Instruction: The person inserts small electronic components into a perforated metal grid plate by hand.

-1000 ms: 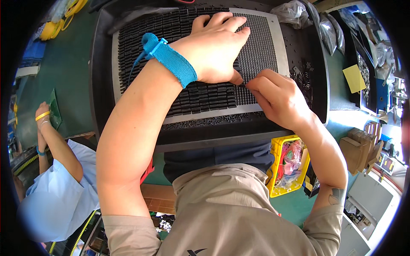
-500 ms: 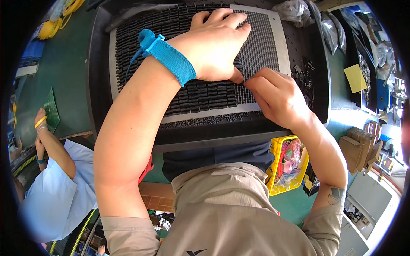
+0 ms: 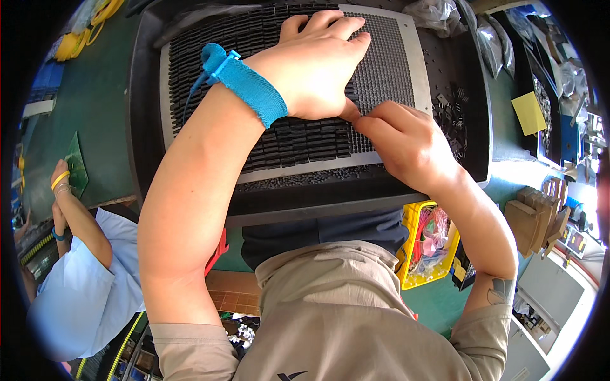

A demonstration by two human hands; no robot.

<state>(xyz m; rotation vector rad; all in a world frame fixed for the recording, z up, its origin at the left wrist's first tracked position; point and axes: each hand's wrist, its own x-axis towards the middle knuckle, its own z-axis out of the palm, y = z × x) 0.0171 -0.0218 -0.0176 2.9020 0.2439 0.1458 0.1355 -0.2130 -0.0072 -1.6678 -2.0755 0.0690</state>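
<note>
A grey perforated plate (image 3: 412,66) lies in a black tray (image 3: 305,214). Rows of small black parts (image 3: 304,140) cover its left and middle, while a grid of holes shows on its right. My left hand (image 3: 318,66) rests across these rows, fingers spread and thumb pointing down toward the right. A blue wrist strap (image 3: 254,92) circles that wrist. Against the left thumb's tip, at the edge of the filled rows, my right hand (image 3: 406,143) is closed in a pinch. Whatever it may hold is hidden between its fingertips.
Loose black pieces (image 3: 454,117) lie in the tray's right side. Clear plastic bags (image 3: 435,16) sit at the far right. A yellow bin (image 3: 406,279) with bagged items stands below the tray. On the left, a co-worker's hand (image 3: 60,173) touches a green board (image 3: 77,166).
My right hand has shifted slightly left, its fingertips still by my left thumb. The tray and plate also sit slightly further left. My left hand stays spread over the rows.
</note>
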